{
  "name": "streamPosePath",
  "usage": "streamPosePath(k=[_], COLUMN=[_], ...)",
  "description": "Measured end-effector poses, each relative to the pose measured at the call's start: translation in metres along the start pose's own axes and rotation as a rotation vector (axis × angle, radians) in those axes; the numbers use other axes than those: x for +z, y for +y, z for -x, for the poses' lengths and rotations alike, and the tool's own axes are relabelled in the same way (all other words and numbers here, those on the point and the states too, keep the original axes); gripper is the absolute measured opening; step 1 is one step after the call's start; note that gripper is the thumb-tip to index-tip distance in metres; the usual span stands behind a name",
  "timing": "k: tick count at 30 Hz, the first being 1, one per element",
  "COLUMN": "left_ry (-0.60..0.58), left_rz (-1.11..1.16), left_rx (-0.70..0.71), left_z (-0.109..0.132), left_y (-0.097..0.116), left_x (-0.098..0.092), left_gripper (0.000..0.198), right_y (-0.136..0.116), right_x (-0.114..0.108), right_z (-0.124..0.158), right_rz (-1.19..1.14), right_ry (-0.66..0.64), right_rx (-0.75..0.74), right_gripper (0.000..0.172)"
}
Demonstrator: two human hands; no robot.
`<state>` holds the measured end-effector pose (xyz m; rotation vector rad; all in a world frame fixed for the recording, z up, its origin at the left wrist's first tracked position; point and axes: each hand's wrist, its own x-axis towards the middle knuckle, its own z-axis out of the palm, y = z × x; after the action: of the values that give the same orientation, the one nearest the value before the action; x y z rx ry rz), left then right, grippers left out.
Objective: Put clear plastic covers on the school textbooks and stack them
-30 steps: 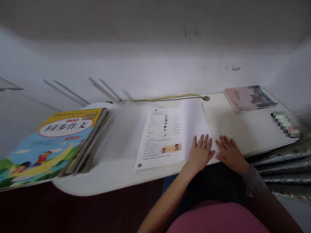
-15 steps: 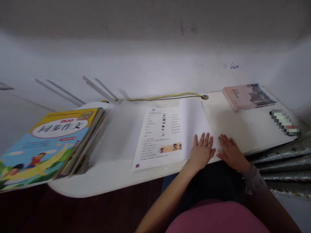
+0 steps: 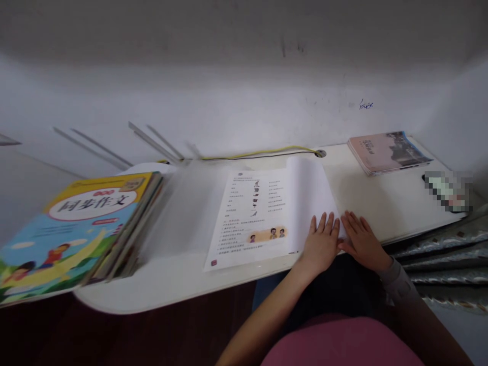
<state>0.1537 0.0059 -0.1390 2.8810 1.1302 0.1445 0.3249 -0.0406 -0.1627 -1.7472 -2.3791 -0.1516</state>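
Note:
A printed worksheet (image 3: 244,223) with small pictures and lines of text lies on the white desk (image 3: 168,274). Its right side is covered by a blank white sheet (image 3: 307,188) that bows up along its left part. My left hand (image 3: 321,243) lies flat with fingers apart on the lower right of the blank sheet. Beside it, my right hand (image 3: 362,241) rests at the sheet's right edge, fingers stretched out, its thumb close to or touching the left hand. Neither hand grasps anything.
At the left stands a thick stack of colourful books (image 3: 91,223). A pink-grey booklet pile (image 3: 387,152) lies back right, near a blurred-out phone-like object (image 3: 446,190). A yellow cable (image 3: 259,152) runs along the wall to a desk hole (image 3: 321,153). Folded curtain fabric (image 3: 438,254) hangs at the right.
My left hand has slid slightly right, closer to my right hand. The blank sheet's raised left part has shifted right, uncovering a bit more of the printed page.

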Motion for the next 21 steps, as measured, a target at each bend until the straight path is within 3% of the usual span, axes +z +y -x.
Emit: streamPosePath(k=[15,21], left_ry=[-0.049,-0.011], left_rz=[0.026,0.036], left_rx=[0.032,0.006], left_z=[0.001,0.006], left_y=[0.0043,0.0037], left_x=[-0.0061,-0.0096], left_gripper=[0.059,0.052], right_y=[-0.0014,-0.002], right_x=[-0.002,-0.001], right_z=[0.0008,0.0007], right_rz=[0.025,0.012], right_ry=[-0.018,0.012], right_rx=[-0.007,0.004], right_gripper=[0.07,0.069])
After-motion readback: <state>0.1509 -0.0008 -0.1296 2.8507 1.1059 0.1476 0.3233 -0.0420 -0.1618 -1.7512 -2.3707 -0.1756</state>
